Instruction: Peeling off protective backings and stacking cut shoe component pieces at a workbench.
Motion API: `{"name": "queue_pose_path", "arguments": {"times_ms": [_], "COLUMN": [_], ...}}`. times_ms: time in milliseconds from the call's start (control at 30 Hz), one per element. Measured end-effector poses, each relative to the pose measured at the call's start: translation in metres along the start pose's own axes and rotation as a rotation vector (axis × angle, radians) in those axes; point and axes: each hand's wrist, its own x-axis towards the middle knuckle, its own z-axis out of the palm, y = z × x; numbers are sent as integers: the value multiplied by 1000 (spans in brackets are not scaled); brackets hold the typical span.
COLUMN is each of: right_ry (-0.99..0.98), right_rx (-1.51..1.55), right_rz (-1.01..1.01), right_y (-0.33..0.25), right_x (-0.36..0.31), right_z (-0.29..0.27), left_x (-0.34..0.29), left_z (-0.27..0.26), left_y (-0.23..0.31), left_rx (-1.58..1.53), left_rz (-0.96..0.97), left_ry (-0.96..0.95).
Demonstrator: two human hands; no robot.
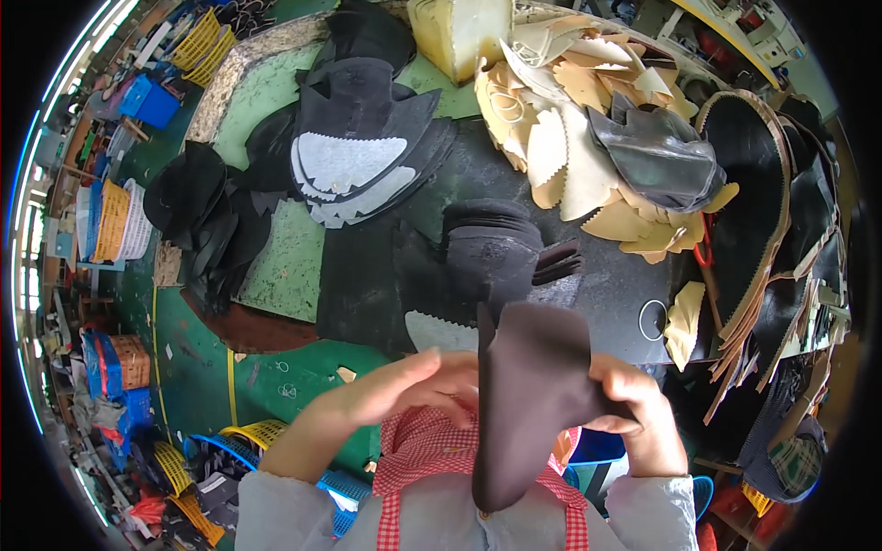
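A dark brown leather piece [535, 395], cut like a shoe upper, is held up in front of my chest. My right hand [636, 399] pinches its right edge between thumb and fingers. On the other side, my left hand [427, 386] is open, thumb and fingers apart; its fingertips pass behind the piece, so contact there is hidden. Just beyond, a stack of similar dark pieces [496, 248] lies on the black work mat [358, 285]. A black piece with a grey-white toothed patch [432, 331] sits partly under that stack.
Black pieces with pale toothed linings [349, 161] are piled farther back. Cream and tan offcuts [574, 138] heap at the back right, a black moulded piece [657, 156] on top. Long black strips [763, 202] hang at the right. A yellowish block [459, 37] stands at the far edge.
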Motion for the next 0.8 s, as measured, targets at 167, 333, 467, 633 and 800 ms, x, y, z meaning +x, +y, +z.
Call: {"name": "queue_pose_path", "arguments": {"times_ms": [167, 333, 467, 633, 800], "right_ry": [230, 651, 727, 774, 788], "right_rx": [-271, -1117, -1385, -1413, -1410], "right_rz": [-205, -659, -707, -674, -635], "right_y": [3, 10, -7, -6, -7], "right_x": [36, 73, 93, 101, 104], "right_z": [29, 14, 18, 14, 13], "left_x": [-16, -19, -11, 0, 5], "left_z": [-17, -16, -36, -51, -57], "left_y": [-13, 7, 19, 17, 17], "left_rx": [101, 396, 632, 781, 999], "left_rz": [247, 372, 389, 382, 395], "left_ry": [398, 747, 911, 984, 1035]}}
